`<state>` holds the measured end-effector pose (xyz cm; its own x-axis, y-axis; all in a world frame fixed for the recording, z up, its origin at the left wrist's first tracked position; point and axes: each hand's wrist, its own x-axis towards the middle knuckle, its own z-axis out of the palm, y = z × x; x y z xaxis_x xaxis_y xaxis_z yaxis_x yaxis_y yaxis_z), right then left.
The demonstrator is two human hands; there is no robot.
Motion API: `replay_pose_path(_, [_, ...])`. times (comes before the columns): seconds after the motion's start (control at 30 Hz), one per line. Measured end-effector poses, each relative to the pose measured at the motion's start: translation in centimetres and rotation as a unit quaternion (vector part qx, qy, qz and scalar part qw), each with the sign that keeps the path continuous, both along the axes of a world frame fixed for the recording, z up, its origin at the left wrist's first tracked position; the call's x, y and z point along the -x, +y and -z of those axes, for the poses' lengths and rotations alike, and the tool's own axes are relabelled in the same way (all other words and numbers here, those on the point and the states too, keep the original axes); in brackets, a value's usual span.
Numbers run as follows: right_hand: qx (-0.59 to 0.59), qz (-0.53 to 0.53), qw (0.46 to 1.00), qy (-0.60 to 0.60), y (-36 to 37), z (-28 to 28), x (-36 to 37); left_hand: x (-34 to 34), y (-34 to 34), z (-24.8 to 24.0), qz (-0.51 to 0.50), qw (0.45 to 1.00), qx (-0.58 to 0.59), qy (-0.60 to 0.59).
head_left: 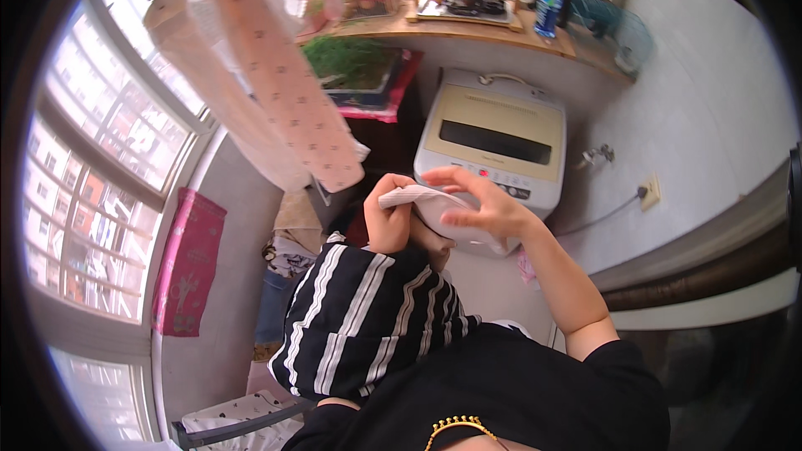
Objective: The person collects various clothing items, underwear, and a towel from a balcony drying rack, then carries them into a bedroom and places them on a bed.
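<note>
My left hand (389,219) is closed on the edge of a pale pink ribbed cloth (428,202), whose exact kind I cannot make out. Above and to the right of it, my right hand (487,205) hovers with thumb and fingers apart and curved. Whether its fingertips touch the cloth is unclear. A black garment with white stripes (359,309) drapes over my left forearm and covers most of it. Just beyond both hands stands a top-loading washing machine (497,138) with its lid down and a red light on its panel.
Pale pink clothes (288,92) hang at the upper left. A wooden shelf (393,27) at the back holds a blue-labelled bottle (548,8). Green plants (351,63) grow below it. On the right wall are a tap (595,156) and a socket (650,194) with a cord.
</note>
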<state>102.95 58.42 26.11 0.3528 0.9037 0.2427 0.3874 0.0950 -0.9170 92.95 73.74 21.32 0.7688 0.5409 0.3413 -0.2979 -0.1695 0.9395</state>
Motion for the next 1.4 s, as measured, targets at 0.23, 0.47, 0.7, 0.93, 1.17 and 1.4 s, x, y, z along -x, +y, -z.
replay_pose_path(0.23, [0.179,0.12,0.974,0.071,-9.2,-0.5,1.9,-2.1,-6.2,-1.2,0.114,0.993,0.031,0.007])
replay_pose_path(0.47, [0.087,0.206,0.965,0.135,-19.7,-2.2,4.0,-2.8,-14.9,-2.5,0.208,0.977,0.0,0.043])
replay_pose_path(0.7, [0.244,0.496,0.832,0.034,-33.8,2.2,2.2,-4.2,-26.1,-3.8,0.352,0.933,-0.019,0.077])
replay_pose_path(0.93, [0.543,0.424,0.65,-0.322,-41.8,6.0,1.2,-7.0,-37.0,-2.7,0.478,0.873,-0.04,0.092])
replay_pose_path(1.17, [0.677,0.299,0.567,-0.362,-43.3,6.8,0.2,-11.6,-44.5,-2.8,0.587,0.797,-0.065,0.131])
replay_pose_path(1.4, [-0.191,0.457,0.73,0.471,-45.0,5.0,3.9,-14.4,-48.8,-2.7,0.662,0.724,-0.092,0.171])
